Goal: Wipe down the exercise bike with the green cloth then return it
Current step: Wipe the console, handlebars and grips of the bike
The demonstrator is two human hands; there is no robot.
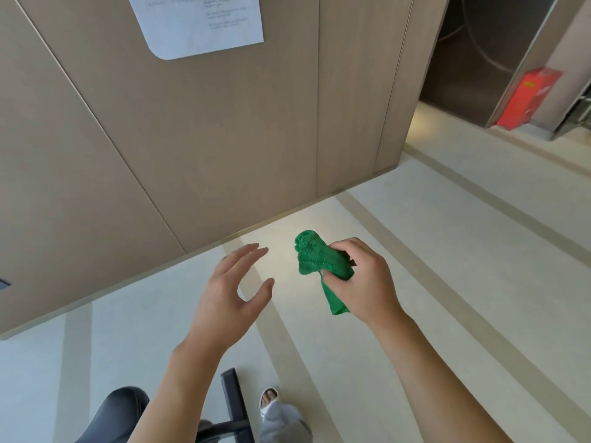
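My right hand (pixel 364 282) grips a bunched green cloth (pixel 315 257), held in the air above the pale floor; one end of the cloth hangs down below my palm. My left hand (pixel 230 289) hovers to the left of the cloth with its fingers straight and spread, apart from it and holding nothing. Of the exercise bike only a dark base bar (pixel 235 401) and a dark rounded part (pixel 118 414) show at the bottom edge, below my arms.
A tan panelled wall (pixel 192 139) with a paper notice (pixel 198 24) stands close ahead. To the right a corridor opens, with a red box (pixel 527 97) by a dark doorway. My sandalled foot (pixel 268 401) stands on the striped floor beside the bar.
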